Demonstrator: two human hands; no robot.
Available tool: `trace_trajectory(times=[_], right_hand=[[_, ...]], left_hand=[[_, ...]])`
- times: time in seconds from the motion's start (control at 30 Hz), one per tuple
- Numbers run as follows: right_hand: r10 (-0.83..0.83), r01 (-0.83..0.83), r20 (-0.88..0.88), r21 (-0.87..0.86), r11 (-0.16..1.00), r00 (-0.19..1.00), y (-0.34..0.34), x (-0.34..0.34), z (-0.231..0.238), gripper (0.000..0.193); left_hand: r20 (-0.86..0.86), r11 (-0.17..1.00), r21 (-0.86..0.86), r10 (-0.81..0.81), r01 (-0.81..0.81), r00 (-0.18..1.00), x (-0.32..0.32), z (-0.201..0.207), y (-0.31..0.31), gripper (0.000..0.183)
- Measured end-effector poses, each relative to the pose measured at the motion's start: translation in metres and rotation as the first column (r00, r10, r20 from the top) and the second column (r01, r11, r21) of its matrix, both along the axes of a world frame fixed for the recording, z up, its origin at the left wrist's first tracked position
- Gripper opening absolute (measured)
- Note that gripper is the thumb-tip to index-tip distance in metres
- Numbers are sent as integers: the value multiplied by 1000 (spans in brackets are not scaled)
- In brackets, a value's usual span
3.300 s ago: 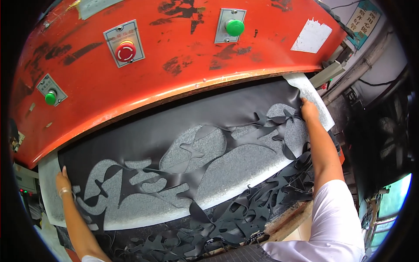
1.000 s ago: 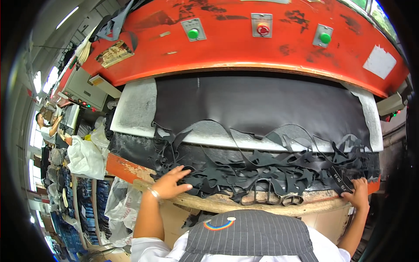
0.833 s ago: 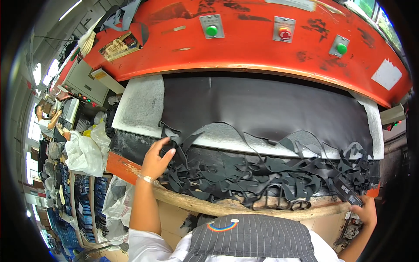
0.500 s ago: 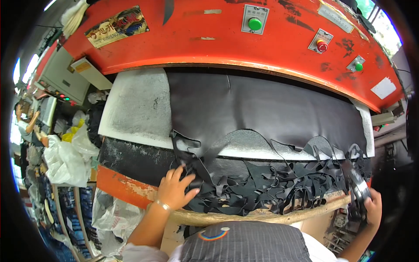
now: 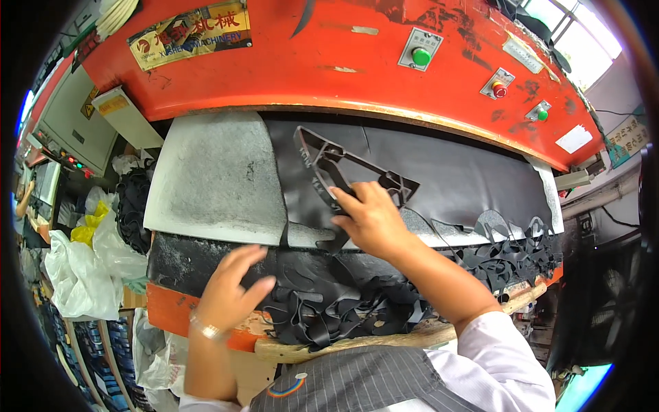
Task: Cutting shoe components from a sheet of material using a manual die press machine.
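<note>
My right hand (image 5: 374,221) is closed around a dark metal cutting die (image 5: 312,166), an open frame with a curved side and a crossbar. It is over the left part of a black leather sheet (image 5: 467,182); whether the die touches the leather I cannot tell. The sheet's near edge has curved cut-outs. My left hand (image 5: 233,288) is open and empty, fingers apart, above the black front ledge (image 5: 182,264) left of the leather. Tangled black leather scraps (image 5: 377,305) hang along the front of the ledge.
The leather lies on a worn white cutting board (image 5: 213,182). Behind it spans a red press beam (image 5: 295,75) with a green button (image 5: 421,56) and a red knob (image 5: 499,90). White plastic bags (image 5: 82,275) sit at the left. A wooden bar (image 5: 302,351) runs along the front.
My right hand has brought the die from the far right onto the left part of the leather. My left hand has let go of the scraps' edge and moved left.
</note>
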State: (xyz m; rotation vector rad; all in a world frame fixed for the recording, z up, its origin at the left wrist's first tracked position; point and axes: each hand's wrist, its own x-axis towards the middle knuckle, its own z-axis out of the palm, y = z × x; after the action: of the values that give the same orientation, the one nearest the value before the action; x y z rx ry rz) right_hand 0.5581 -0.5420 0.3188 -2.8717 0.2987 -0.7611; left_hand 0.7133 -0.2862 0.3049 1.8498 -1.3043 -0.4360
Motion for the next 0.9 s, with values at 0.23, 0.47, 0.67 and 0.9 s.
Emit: trace_trajectory(times=[0.23,0.47,0.67,0.9], right_hand=[[-11,0,-92,-126,992,996,10,39,-46,50],[-77,69,-68,-119,990,995,1,20,-35,63],[-432,434,-45,134,891,901,-35,-39,-51,71],[-395,365,82,246,898,915,-36,-32,-75,40]], left_hand=[[-61,944,-223,235,-243,970,30,-76,-105,26],[199,944,-251,267,-214,943,36,-83,-133,18],[270,925,-283,331,-254,904,36,-79,-134,15],[240,926,-263,333,-269,912,31,-80,-135,14]])
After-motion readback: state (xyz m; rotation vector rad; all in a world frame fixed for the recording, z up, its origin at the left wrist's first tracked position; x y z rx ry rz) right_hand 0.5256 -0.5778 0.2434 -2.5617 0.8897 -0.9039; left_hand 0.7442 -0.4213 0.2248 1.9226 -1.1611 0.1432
